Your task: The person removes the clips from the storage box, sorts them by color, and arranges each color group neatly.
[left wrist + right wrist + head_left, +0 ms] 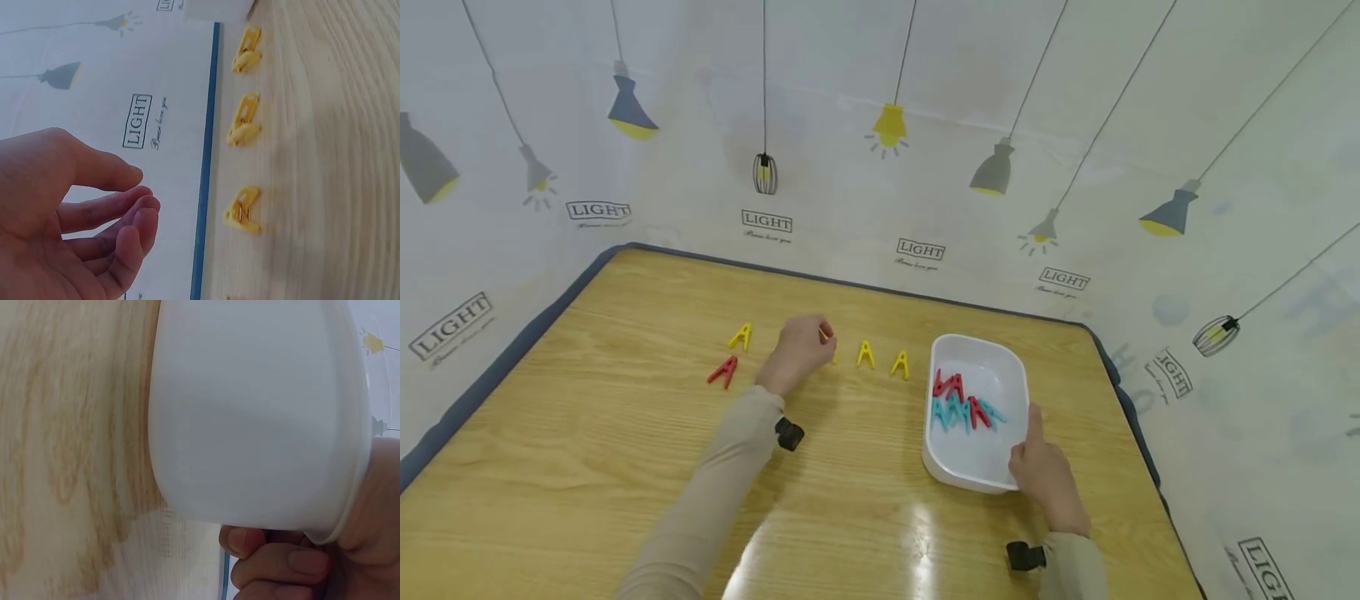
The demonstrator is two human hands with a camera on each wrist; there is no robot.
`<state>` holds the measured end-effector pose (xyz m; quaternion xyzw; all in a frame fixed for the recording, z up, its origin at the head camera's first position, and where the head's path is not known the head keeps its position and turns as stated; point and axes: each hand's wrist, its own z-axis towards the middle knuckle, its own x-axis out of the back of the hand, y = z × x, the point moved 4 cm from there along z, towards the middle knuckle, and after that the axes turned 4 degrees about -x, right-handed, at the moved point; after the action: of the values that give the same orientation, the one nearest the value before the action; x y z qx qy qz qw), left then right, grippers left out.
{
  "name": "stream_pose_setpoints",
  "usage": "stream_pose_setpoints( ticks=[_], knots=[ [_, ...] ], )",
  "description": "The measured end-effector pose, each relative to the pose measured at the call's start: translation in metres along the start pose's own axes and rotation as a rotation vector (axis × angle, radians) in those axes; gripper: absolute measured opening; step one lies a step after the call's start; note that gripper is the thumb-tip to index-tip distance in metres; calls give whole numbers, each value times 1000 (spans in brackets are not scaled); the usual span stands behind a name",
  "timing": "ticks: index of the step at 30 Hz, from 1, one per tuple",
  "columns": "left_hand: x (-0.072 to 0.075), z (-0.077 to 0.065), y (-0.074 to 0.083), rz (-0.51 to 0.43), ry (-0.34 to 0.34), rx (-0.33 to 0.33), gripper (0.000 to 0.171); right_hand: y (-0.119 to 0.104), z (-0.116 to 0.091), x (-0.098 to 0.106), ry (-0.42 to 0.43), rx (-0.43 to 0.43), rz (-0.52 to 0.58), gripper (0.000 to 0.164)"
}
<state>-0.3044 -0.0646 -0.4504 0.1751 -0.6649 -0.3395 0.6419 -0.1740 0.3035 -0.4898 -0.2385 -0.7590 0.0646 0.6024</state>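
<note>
Left hand (796, 352): relaxed, loosely curled, I see, near yellow clothespins (244, 125)
Right hand (1048, 475): gripping white tray (973, 464)
Tray: red clothespins (977, 411), turquoise clothespins (954, 407)

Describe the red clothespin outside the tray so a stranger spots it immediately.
On the wooden table in the head view, look left of the left hand. The red clothespin lies below a yellow clothespin and is the only red one showing outside the white tray.

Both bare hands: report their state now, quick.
Left hand: open, fingers loosely curled, holding nothing.
Right hand: closed, holding the white, rounded-rectangular plastic tub by its rim.
</note>
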Motion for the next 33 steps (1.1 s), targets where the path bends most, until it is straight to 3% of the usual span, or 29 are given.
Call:
stream_pose_setpoints(
  ticks=[14,19,26,33],
  knots=[
    [-35,25,61,-77,-53,-87,15,-1,1,6,16,9,-25,70],
    [-50,31,82,-101,-74,-152,13,0,0,6,11,9,-25,71],
    [-80,37,114,-2,-133,-269,16,2,-1,1,15,3,-27,72],
    [-98,42,144,-7,-168,-309,15,-1,-2,1,33,-1,-30,70]
  ],
)
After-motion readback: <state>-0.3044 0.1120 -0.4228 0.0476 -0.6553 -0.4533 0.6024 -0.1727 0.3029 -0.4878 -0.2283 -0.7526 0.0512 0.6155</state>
